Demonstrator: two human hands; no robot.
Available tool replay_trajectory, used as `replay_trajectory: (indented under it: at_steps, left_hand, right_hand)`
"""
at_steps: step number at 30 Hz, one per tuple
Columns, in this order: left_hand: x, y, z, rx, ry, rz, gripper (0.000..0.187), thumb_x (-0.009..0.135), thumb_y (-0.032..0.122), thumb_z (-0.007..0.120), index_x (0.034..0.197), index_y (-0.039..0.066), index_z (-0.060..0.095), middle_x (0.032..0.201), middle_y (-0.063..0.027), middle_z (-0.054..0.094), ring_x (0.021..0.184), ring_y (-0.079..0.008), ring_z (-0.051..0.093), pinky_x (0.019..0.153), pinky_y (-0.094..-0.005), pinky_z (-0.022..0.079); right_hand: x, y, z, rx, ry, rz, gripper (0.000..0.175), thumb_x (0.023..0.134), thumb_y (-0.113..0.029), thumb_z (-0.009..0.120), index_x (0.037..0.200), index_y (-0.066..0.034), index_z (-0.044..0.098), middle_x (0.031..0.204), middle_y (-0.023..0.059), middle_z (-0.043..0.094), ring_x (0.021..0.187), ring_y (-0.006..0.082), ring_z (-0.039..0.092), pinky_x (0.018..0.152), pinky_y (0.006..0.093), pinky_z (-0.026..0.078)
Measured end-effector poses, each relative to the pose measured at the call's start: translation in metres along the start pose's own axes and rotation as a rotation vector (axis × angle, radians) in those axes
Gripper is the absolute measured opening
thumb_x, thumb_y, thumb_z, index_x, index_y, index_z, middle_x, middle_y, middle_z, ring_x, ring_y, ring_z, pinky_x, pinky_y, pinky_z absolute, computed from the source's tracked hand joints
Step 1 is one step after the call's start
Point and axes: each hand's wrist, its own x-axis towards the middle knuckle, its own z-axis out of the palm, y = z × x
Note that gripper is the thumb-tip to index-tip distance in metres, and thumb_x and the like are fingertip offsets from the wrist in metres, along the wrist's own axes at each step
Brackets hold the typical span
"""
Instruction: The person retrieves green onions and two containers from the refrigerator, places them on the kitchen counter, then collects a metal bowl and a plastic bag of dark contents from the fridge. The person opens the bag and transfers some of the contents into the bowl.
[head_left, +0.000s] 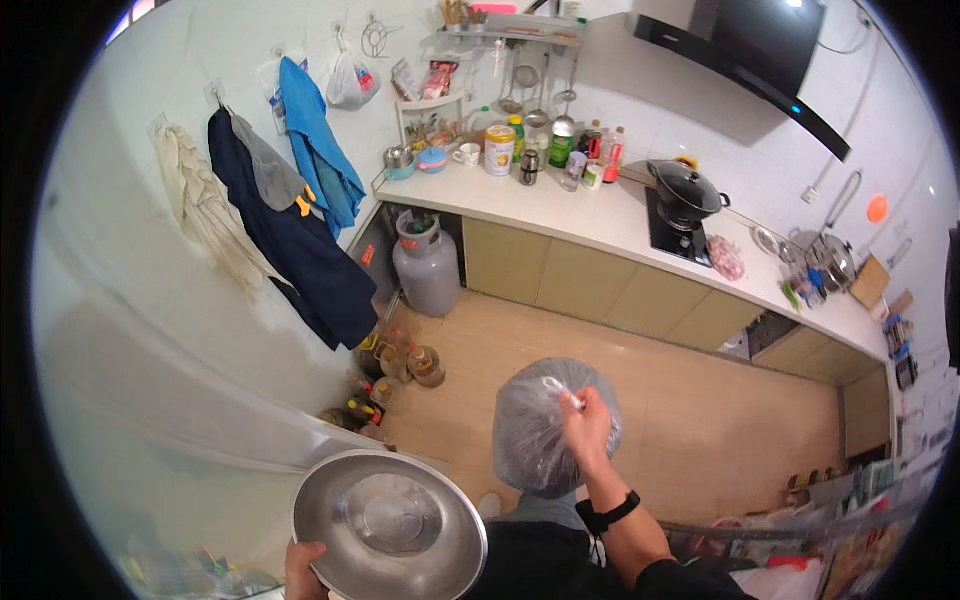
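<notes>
My left hand (304, 568) grips the rim of a large stainless-steel bowl (457, 517) at the lower left, its thumb over the edge. The bowl's open side faces the camera, and something clear and round, perhaps a lid or liquid, shows inside it. Right of the bowl, my right hand (587, 421) is closed around the gathered neck of a full, translucent grey plastic bag (532, 435). The bag hangs in front of my legs. What it contains cannot be made out. A black band circles my right wrist.
A white counter (495, 199) over cabinets runs along the back, bearing a covered wok (686, 193) on a black hob (667, 236). A grey gas cylinder (427, 270) and several oil bottles (427, 365) stand on the floor at left. Clothes (285, 225) hang on the left wall.
</notes>
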Motion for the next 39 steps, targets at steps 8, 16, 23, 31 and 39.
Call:
replay_trajectory:
  at_steps: [8,16,23,31,39]
  left_hand:
    - [0.034,-0.02,0.161,-0.261,0.202,0.12,0.068,0.074,0.028,0.062,0.134,-0.001,0.055,0.122,-0.0167,0.065,0.109,-0.0299,0.064,0.093,-0.0416,0.053]
    - [0.231,-0.017,0.327,-0.406,0.098,0.055,0.056,0.082,0.022,0.057,0.133,-0.001,0.054,0.123,-0.0172,0.062,0.111,-0.0338,0.062,0.097,-0.0463,0.051]
    - [0.506,-0.044,0.455,-0.391,-0.153,-0.146,0.065,0.087,0.024,0.057,0.145,0.0,0.042,0.141,-0.0181,0.049,0.127,-0.0332,0.051,0.103,-0.0492,0.048]
    - [0.755,-0.066,0.643,-0.011,-0.342,-0.2,0.067,0.089,0.02,0.05,0.153,0.014,0.031,0.138,-0.0128,0.047,0.122,-0.031,0.054,0.092,-0.049,0.055]
    - [0.829,-0.07,0.708,0.105,-0.394,-0.299,0.066,0.092,0.014,0.044,0.156,0.02,0.029,0.143,-0.0124,0.047,0.121,-0.0297,0.056,0.09,-0.0509,0.057]
  right_hand:
    - [0.176,0.029,0.044,0.06,-0.31,-0.135,0.027,0.088,-0.025,0.076,0.083,-0.005,0.058,0.068,0.0133,0.061,0.061,0.0258,0.056,0.062,0.0384,0.047]
    - [0.375,0.012,0.028,0.024,-0.451,-0.287,0.026,0.087,-0.021,0.077,0.083,-0.005,0.058,0.071,0.014,0.061,0.064,0.0263,0.057,0.062,0.0384,0.047]
    - [0.523,0.045,0.025,-0.106,-0.507,-0.431,0.027,0.086,-0.022,0.078,0.083,-0.0045,0.058,0.073,0.0152,0.059,0.067,0.0298,0.058,0.063,0.0409,0.047]
    - [0.667,0.06,0.047,-0.305,-0.447,-0.437,0.022,0.083,-0.02,0.078,0.083,-0.006,0.061,0.075,0.0143,0.06,0.075,0.0332,0.058,0.066,0.0416,0.047]
    - [0.755,0.071,0.059,-0.329,-0.443,-0.382,0.021,0.08,-0.017,0.08,0.081,-0.0062,0.061,0.073,0.0113,0.06,0.074,0.0308,0.057,0.066,0.042,0.047]
